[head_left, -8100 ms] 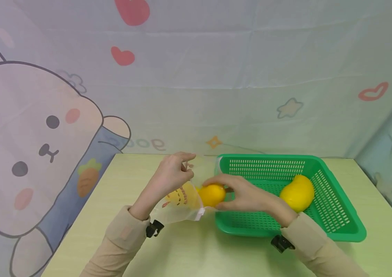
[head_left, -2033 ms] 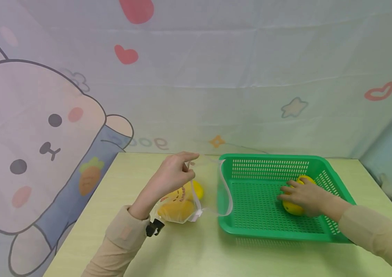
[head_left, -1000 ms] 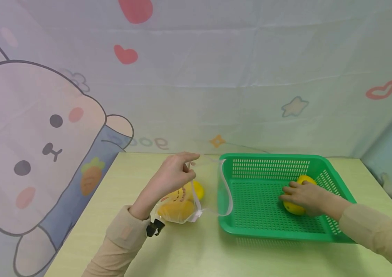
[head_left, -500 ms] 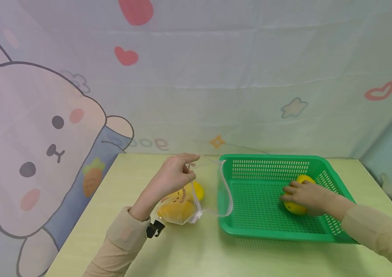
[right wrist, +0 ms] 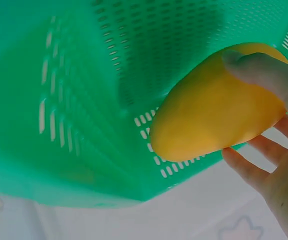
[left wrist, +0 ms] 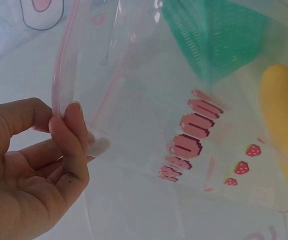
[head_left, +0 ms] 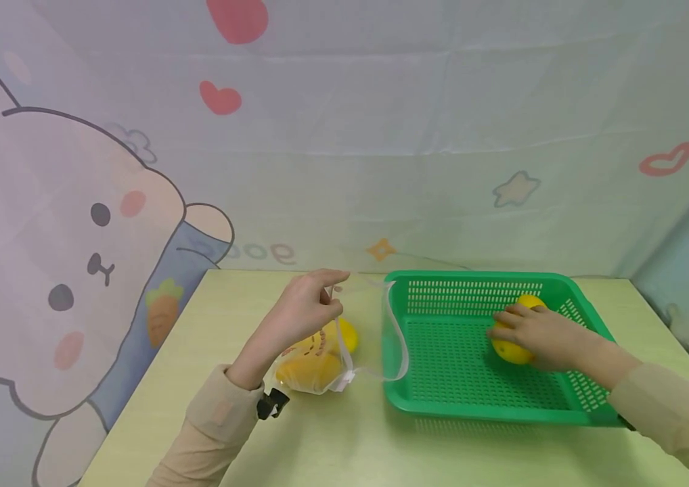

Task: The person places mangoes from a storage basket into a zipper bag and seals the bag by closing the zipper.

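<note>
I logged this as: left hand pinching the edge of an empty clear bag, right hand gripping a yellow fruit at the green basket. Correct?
No: the clear bag isn't empty: the head view shows yellow fruit inside it. The left hand does pinch its edge, and the right hand grips a fruit at the green basket.

I see a pale table (head_left: 332, 446) on my head feed. A green basket (head_left: 472, 408) stands on its right side; to the left a clear bag (head_left: 321, 342) rests, yellow fruit (head_left: 308, 373) in it, its mouth overlapping the basket's edge from here.
</note>
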Action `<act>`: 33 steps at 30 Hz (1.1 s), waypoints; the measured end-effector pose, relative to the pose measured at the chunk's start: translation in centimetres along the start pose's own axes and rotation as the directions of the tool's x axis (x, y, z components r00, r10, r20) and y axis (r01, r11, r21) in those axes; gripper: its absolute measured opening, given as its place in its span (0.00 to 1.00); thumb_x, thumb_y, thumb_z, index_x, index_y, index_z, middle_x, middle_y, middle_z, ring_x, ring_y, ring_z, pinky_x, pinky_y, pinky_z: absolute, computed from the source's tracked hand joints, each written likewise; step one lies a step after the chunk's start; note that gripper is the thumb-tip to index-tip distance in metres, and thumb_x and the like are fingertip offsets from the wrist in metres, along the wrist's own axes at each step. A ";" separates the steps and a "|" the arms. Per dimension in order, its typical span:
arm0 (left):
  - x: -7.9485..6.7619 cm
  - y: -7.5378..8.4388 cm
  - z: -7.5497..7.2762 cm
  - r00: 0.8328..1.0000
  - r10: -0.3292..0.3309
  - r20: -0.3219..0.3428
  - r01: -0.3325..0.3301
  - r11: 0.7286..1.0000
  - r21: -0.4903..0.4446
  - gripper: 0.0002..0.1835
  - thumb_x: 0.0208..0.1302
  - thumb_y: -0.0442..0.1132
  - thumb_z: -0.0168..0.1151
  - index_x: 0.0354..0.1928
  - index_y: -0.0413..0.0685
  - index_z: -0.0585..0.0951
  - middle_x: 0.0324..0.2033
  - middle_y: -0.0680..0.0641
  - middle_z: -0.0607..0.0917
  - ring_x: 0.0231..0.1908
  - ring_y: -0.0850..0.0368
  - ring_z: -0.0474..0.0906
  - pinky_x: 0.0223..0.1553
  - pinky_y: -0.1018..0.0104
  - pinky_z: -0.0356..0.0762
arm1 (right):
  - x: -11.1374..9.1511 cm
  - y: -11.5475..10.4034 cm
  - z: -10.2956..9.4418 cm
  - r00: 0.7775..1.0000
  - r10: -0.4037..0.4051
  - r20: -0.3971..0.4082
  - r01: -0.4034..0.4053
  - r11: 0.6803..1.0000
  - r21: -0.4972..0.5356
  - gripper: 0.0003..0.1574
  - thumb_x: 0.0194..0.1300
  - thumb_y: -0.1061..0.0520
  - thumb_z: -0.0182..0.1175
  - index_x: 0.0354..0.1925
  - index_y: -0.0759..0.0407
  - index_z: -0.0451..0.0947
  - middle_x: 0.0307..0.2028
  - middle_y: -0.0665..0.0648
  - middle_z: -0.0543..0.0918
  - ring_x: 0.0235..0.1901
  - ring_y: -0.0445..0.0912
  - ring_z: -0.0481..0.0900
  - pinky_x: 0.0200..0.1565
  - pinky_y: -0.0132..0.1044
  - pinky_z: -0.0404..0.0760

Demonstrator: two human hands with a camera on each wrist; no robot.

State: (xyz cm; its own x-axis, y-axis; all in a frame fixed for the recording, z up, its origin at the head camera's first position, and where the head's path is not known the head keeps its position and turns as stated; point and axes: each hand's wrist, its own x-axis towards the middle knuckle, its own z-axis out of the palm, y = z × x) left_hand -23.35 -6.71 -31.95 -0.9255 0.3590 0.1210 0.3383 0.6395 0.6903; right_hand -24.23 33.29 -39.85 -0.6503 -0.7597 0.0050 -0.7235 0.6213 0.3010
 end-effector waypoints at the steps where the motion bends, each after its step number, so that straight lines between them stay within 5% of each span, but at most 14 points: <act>1: 0.0 0.1 0.0 1.000 0.000 0.000 0.000 1.000 0.001 0.28 0.57 0.30 0.54 0.63 0.47 0.74 0.61 0.44 0.78 0.16 0.61 0.60 0.18 0.73 0.60 | 0.0 0.0 -0.1 1.000 -0.002 -0.013 0.002 1.000 0.001 0.45 0.35 0.62 0.79 0.54 0.49 0.75 0.54 0.59 0.77 0.53 0.58 0.74 0.42 0.57 0.81; 33: 0.1 0.0 0.1 1.000 0.010 0.006 -0.010 1.000 0.026 0.28 0.58 0.30 0.54 0.63 0.46 0.74 0.62 0.45 0.76 0.20 0.60 0.68 0.22 0.71 0.66 | 1.0 -3.7 -3.0 0.975 0.038 -0.220 -0.009 0.991 0.130 0.47 0.35 0.61 0.80 0.57 0.51 0.75 0.57 0.59 0.77 0.57 0.58 0.73 0.47 0.57 0.81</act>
State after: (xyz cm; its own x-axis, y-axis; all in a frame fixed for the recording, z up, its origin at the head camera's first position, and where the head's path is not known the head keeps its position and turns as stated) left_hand -23.41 -6.61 -31.97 -0.9211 0.3692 0.1234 0.3517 0.6534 0.6704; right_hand -21.55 29.68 -38.11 -0.6103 -0.7593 0.2259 -0.7416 0.6478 0.1741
